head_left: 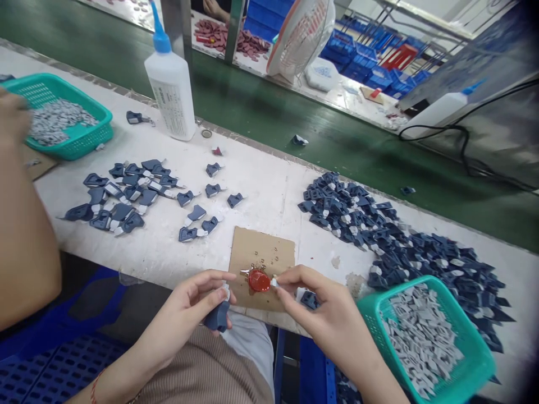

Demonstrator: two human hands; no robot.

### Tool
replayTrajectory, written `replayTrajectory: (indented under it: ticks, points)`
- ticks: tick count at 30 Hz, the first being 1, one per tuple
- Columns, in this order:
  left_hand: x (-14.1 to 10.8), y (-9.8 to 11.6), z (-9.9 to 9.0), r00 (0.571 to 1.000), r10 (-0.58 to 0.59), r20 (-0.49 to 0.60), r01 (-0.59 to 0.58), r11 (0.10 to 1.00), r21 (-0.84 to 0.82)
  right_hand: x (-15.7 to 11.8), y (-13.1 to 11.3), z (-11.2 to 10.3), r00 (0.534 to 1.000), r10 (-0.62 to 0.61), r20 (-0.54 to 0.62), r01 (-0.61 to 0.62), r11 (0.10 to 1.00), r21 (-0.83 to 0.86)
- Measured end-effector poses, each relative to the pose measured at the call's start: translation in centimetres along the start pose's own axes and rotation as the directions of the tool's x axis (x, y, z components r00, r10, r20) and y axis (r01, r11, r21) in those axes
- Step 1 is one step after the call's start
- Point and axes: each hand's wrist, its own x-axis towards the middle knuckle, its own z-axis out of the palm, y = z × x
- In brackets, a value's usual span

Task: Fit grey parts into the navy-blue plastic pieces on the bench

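Note:
My left hand (197, 306) is closed on a dark blue plastic part (218, 316) with a small light grey piece at its top, held above the table's front edge. Between thumb and fingertips, my right hand (322, 297) pinches a small light grey plastic piece (274, 282). That piece is right beside a small red cap (258, 280) on a brown cardboard sheet (244, 247); whether they touch I cannot tell. Shiny wet drops lie around the cap. Another dark blue part (309, 299) rests on the table, partly behind my right hand.
A teal basket (475, 353) of grey pieces stands right, beside a heap of blue parts (357, 213). More blue parts (122, 210) lie left, near a white bottle (170, 95) and another teal basket (80, 147). A co-worker's arm (25, 224) is at far left. Behind runs a green belt (252, 123).

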Motion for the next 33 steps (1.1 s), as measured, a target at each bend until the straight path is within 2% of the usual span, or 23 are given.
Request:
replayTrajectory:
  ticks: [2,4,7,9,16,21,29,33]
  points:
    - [-0.1,0.2,0.2,0.999,-0.043,-0.005,0.043,0.999,-0.031,-0.1,0.3,-0.3,0.99,0.142,0.022,-0.143,0.97,0.198]
    - [-0.3,0.3,0.2,0.998,-0.061,0.016,0.061,0.997,-0.054,-0.2,0.7,-0.5,0.97,0.234,0.063,-0.241,0.902,0.358]
    - [-0.5,0.4,0.1,0.991,-0.054,0.12,0.063,0.995,-0.076,-0.4,1.3,-0.5,0.95,0.301,0.087,-0.303,0.813,0.496]
    - [-0.4,0.3,0.1,0.986,-0.05,0.158,0.07,0.989,-0.129,-0.4,1.5,-0.5,0.945,0.314,0.092,-0.313,0.785,0.534]
    - [0.0,-0.2,0.7,0.98,-0.099,0.17,0.145,0.949,-0.281,-0.4,1.6,-0.5,0.95,0.302,0.082,-0.294,0.77,0.566]
    - [-0.4,-0.2,1.5,0.982,-0.158,0.107,0.184,0.933,-0.311,-0.4,1.4,-0.5,0.954,0.296,0.052,-0.278,0.805,0.524]
    - [-0.1,-0.5,1.5,0.993,-0.117,-0.032,0.105,0.959,-0.262,-0.7,1.2,0.0,0.966,0.257,-0.031,-0.216,0.866,0.452]
    - [0.2,-0.3,1.4,0.989,-0.125,-0.08,0.107,0.974,-0.2,-1.0,1.1,0.3,0.97,0.238,-0.045,-0.195,0.877,0.44]
